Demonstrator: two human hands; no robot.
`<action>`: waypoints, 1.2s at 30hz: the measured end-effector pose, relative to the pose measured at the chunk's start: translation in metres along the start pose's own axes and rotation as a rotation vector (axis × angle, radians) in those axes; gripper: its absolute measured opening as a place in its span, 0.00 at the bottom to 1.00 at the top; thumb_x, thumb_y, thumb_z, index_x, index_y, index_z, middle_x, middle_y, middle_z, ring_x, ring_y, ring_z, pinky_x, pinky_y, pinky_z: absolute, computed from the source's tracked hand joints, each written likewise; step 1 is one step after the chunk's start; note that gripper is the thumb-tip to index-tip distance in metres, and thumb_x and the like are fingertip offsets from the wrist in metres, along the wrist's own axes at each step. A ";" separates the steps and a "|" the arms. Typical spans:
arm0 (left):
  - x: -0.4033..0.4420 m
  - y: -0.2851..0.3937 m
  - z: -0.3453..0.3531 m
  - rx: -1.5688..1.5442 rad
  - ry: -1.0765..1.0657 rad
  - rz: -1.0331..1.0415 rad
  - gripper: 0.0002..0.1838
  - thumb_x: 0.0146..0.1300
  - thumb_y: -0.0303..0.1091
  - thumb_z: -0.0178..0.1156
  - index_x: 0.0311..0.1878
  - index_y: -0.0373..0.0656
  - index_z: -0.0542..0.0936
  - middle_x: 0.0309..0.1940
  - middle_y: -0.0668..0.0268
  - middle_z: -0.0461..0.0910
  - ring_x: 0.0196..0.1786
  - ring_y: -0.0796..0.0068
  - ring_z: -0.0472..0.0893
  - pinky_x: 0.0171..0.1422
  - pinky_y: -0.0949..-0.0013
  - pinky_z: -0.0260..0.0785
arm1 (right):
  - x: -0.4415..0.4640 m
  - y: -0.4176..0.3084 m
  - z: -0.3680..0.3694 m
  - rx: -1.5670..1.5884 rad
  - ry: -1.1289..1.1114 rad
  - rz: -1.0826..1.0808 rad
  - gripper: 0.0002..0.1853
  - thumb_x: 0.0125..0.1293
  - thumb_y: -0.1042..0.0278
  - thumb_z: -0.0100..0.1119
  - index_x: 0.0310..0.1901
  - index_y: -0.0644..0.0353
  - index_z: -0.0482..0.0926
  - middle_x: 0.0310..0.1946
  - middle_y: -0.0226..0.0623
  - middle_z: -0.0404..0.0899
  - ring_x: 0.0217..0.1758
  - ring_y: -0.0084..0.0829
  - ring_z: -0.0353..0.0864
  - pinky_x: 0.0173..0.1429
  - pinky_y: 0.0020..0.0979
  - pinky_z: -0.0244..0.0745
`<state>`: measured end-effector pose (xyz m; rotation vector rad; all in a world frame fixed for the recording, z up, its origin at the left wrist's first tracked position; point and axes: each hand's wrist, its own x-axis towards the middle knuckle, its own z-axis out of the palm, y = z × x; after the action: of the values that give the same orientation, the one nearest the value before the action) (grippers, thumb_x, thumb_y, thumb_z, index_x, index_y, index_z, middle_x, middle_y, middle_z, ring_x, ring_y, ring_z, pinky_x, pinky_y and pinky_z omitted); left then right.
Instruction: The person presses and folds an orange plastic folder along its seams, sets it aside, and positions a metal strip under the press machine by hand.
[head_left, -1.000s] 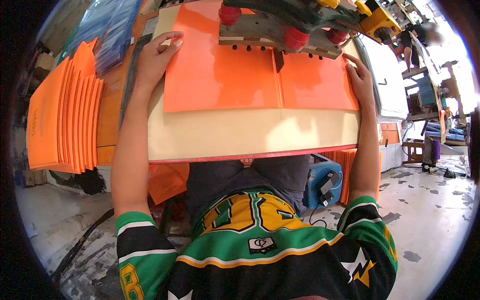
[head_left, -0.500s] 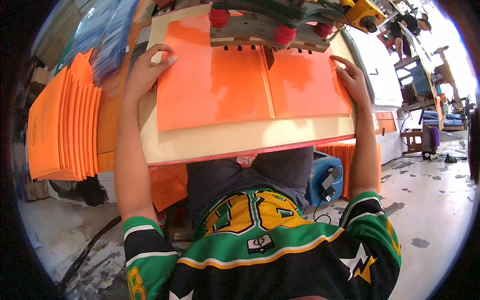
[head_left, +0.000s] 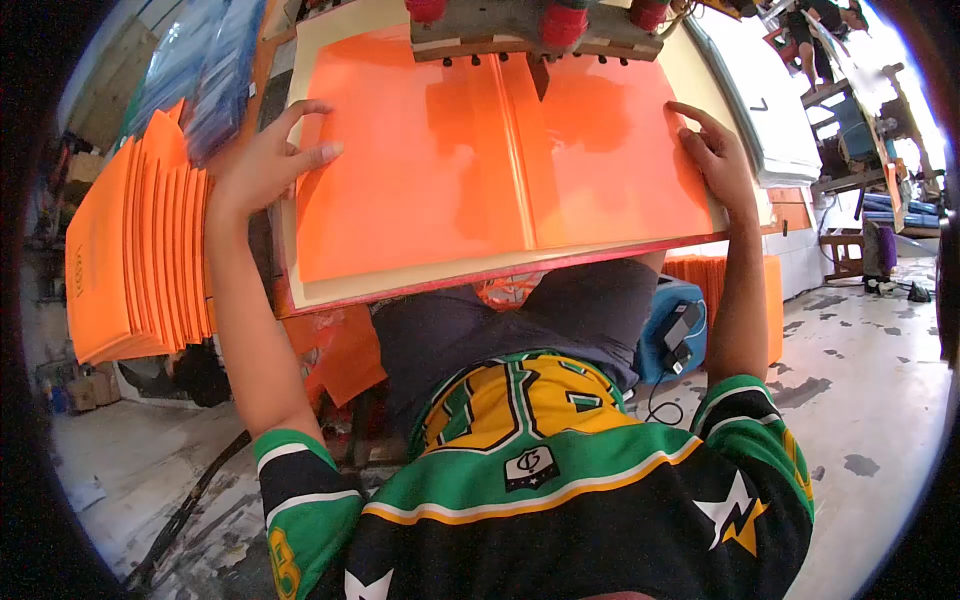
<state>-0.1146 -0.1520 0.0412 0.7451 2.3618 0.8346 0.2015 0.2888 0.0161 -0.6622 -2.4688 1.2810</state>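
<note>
An orange plastic folder cover (head_left: 420, 170) lies spread flat, its creased spine running down the middle. Its left edge is held by my left hand (head_left: 270, 160), the thumb and forefinger tips resting on the plastic and the other fingers hidden. At the far right edge is my right hand (head_left: 718, 160), fingers bent against the border with the thumb just below the forefinger. Under the cover is a cream board (head_left: 380, 285) with a red rim. A machine head (head_left: 530, 45) with red fittings and a row of bolts hangs over the cover's far edge.
Orange folders (head_left: 140, 260) stand in a stack at the left, beside blue plastic sheets (head_left: 205, 75). More orange folders (head_left: 745, 300) are below the board at right, near a blue box (head_left: 672, 325) with a cable. White sheets (head_left: 765, 110) lie at right; a person (head_left: 805, 45) is far behind.
Both hands have drawn the orange cover toward my body, so its near edge lies closer to the board's rim. The view has shifted slightly, and the machine head appears higher.
</note>
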 end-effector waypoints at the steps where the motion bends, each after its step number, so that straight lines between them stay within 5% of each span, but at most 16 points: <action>1: -0.004 -0.008 0.001 0.045 0.033 0.021 0.31 0.68 0.46 0.72 0.72 0.53 0.74 0.18 0.75 0.70 0.20 0.83 0.68 0.25 0.72 0.59 | -0.005 0.002 0.002 0.007 -0.002 0.009 0.20 0.78 0.69 0.55 0.67 0.59 0.81 0.21 0.18 0.65 0.23 0.13 0.61 0.27 0.25 0.57; 5: -0.050 0.011 0.003 0.097 0.023 -0.077 0.33 0.67 0.45 0.73 0.73 0.53 0.73 0.19 0.75 0.69 0.20 0.84 0.66 0.25 0.73 0.56 | -0.018 0.007 0.000 -0.134 0.003 -0.122 0.20 0.76 0.71 0.56 0.67 0.59 0.82 0.20 0.18 0.62 0.22 0.14 0.61 0.27 0.26 0.56; 13: -0.133 -0.014 0.025 -0.162 0.059 -0.166 0.34 0.70 0.43 0.71 0.76 0.49 0.71 0.25 0.72 0.81 0.22 0.89 0.69 0.24 0.79 0.59 | -0.069 -0.015 -0.001 0.083 -0.179 0.123 0.23 0.72 0.66 0.65 0.67 0.58 0.82 0.20 0.18 0.66 0.22 0.12 0.63 0.27 0.22 0.59; 15: -0.152 -0.015 0.027 -0.143 0.065 -0.170 0.35 0.71 0.41 0.71 0.77 0.48 0.70 0.27 0.73 0.82 0.23 0.91 0.70 0.25 0.81 0.59 | -0.087 -0.024 0.001 0.106 -0.222 0.129 0.26 0.73 0.67 0.64 0.71 0.59 0.79 0.22 0.15 0.59 0.25 0.11 0.58 0.31 0.21 0.57; 17: -0.169 -0.019 0.034 -0.257 0.109 -0.177 0.35 0.71 0.40 0.70 0.78 0.48 0.69 0.27 0.72 0.83 0.24 0.91 0.71 0.25 0.81 0.59 | -0.098 -0.027 -0.005 0.091 -0.239 0.119 0.27 0.72 0.68 0.64 0.72 0.60 0.78 0.22 0.16 0.63 0.25 0.11 0.60 0.31 0.22 0.58; 20: -0.188 -0.023 0.039 -0.302 0.157 -0.151 0.34 0.72 0.38 0.69 0.78 0.46 0.69 0.28 0.72 0.84 0.25 0.91 0.72 0.25 0.81 0.59 | -0.112 -0.032 -0.008 0.091 -0.312 0.131 0.27 0.73 0.69 0.65 0.73 0.61 0.76 0.30 0.30 0.85 0.32 0.14 0.77 0.35 0.24 0.74; 23: -0.201 -0.023 0.039 -0.310 0.171 -0.147 0.33 0.73 0.35 0.68 0.78 0.42 0.70 0.32 0.70 0.85 0.29 0.90 0.75 0.29 0.80 0.63 | -0.120 -0.040 -0.006 0.180 -0.354 0.174 0.28 0.74 0.70 0.65 0.74 0.61 0.74 0.34 0.32 0.87 0.36 0.16 0.81 0.40 0.25 0.79; 28: -0.216 -0.040 0.033 -0.468 0.413 -0.001 0.26 0.76 0.32 0.64 0.74 0.38 0.74 0.38 0.69 0.85 0.39 0.84 0.80 0.46 0.77 0.72 | -0.125 -0.042 0.004 0.200 -0.379 0.151 0.29 0.74 0.70 0.65 0.75 0.61 0.73 0.32 0.29 0.85 0.34 0.16 0.79 0.37 0.25 0.76; 33: -0.231 -0.035 0.019 -0.544 0.726 0.163 0.24 0.77 0.36 0.62 0.71 0.35 0.75 0.45 0.66 0.85 0.45 0.80 0.82 0.50 0.73 0.76 | -0.122 -0.050 0.029 -0.013 -0.495 -0.036 0.29 0.73 0.72 0.65 0.75 0.58 0.74 0.23 0.23 0.68 0.26 0.14 0.64 0.32 0.24 0.60; 36: -0.236 -0.028 0.002 -0.666 0.832 0.362 0.25 0.82 0.41 0.56 0.71 0.32 0.72 0.52 0.60 0.85 0.51 0.74 0.85 0.55 0.69 0.80 | -0.121 -0.061 0.053 0.098 -0.553 -0.103 0.27 0.74 0.68 0.65 0.74 0.56 0.75 0.26 0.32 0.76 0.29 0.21 0.72 0.36 0.28 0.70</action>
<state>0.0458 -0.3205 0.0878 0.5944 2.3209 2.2987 0.2647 0.1590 0.0314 -0.1606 -2.7818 1.7119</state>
